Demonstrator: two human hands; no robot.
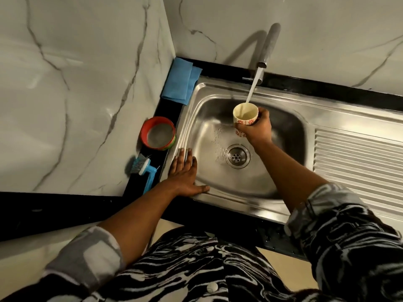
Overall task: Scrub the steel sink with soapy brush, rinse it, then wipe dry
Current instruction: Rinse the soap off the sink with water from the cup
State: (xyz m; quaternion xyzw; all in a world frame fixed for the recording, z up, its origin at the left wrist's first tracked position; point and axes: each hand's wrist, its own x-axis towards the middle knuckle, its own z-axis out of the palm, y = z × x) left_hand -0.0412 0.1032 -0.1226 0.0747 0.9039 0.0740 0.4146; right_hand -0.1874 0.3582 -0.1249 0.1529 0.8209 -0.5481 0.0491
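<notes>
Under the running tap (269, 46), at the far side of the steel sink (218, 205), the right hand (257, 127) holds a patterned cup (245, 115) with its mouth up so that the water stream (253, 90) falls into it. Its fingers (263, 112) and thumb are curled round the cup's side wall below the rim and clamp it. The cup looks like glazed ceramic: probably stiff, slick when wet, heavier as it fills, and liable to chip against steel. A full wrap round the body, as shown, suits it better than a pinch at the lip.

The left hand (185, 173) lies flat on the sink's left rim. Its fingers (185, 153) are straight and close together, the thumb is spread along the near edge, and it holds nothing. The sink is fixed, rigid and smooth, with water lying around the drain (237, 158).

A blue brush (142, 168) rests on the black counter (170, 110) just left of the sink. It is likely light, with stiff bristles, and is best taken by its handle. Farther along are a red bowl (158, 136) and, in the far left corner, a folded blue cloth (181, 83) that looks soft and limp. Judged stage: rinsing.
</notes>
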